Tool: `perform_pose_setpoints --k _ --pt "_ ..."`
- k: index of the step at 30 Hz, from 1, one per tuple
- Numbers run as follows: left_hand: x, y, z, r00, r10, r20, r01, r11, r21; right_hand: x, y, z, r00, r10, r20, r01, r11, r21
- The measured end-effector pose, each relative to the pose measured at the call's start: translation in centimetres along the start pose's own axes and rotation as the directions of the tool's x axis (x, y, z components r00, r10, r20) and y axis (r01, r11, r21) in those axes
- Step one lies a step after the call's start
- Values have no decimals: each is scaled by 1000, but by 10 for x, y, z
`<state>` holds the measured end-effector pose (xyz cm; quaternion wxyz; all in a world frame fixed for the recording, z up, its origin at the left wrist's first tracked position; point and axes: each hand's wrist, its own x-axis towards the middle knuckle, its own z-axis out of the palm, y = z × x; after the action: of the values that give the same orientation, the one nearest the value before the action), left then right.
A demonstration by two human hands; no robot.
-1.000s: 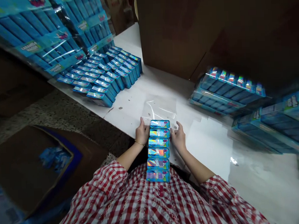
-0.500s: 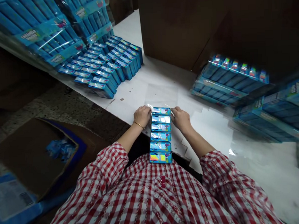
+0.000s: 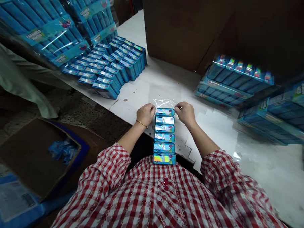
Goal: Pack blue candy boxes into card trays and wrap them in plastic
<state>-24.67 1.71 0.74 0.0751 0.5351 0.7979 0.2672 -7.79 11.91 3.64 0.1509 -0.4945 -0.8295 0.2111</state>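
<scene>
A row of several blue tins (image 3: 165, 137) runs from the table's edge toward my body, with shiny clear film over them. Beyond the far tin, a loose end of clear plastic film (image 3: 164, 102) stands up. My left hand (image 3: 145, 114) pinches the film's left corner, beside the far tin. On the other side my right hand (image 3: 185, 113) pinches its right corner, fingers closed. Both hands are at the far end of the row.
Many blue tins (image 3: 109, 70) stand at the left on the white table (image 3: 138, 101), by stacked wrapped packs (image 3: 55, 37). More packs (image 3: 233, 80) sit at the right. A large brown box (image 3: 178, 28) stands behind. An open carton (image 3: 25, 156) is at the lower left.
Both hands have risen slightly away from the row's sides, and the film end now stands up between them. A person's pale-clothed leg has come into view at the left.
</scene>
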Motion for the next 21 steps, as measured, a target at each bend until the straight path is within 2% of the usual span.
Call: perform_pose_setpoints --k 2,5,8,13,14,16,19,21 --pt "-5 2 0 998 21 -51 -23 999 -44 -5 -1 -1 999 -42 -30 43 998 45" --pt "-17 3 2 988 47 -145 -64 991 -118 -24 3 1 972 -191 -139 199 979 49" --pt "-35 -1 6 968 120 -219 -152 979 -136 -48 18 8 914 -344 -213 349 937 -17" --pt "-64 -18 21 929 256 -267 -289 953 -92 -76 45 26 779 -592 -206 569 806 -164" --pt "-67 -21 25 925 258 -279 -294 951 -94 -78 47 31 762 -607 -226 580 795 -177" --pt "-68 -24 34 915 250 -316 -298 948 -114 -77 46 40 759 -585 -286 553 811 -191" --pt "-65 -24 40 891 234 -389 -302 945 -124 -73 39 48 789 -485 -378 445 875 -192" --pt "-62 -22 40 875 258 -410 -318 944 -84 -72 35 50 803 -455 -384 403 890 -212"
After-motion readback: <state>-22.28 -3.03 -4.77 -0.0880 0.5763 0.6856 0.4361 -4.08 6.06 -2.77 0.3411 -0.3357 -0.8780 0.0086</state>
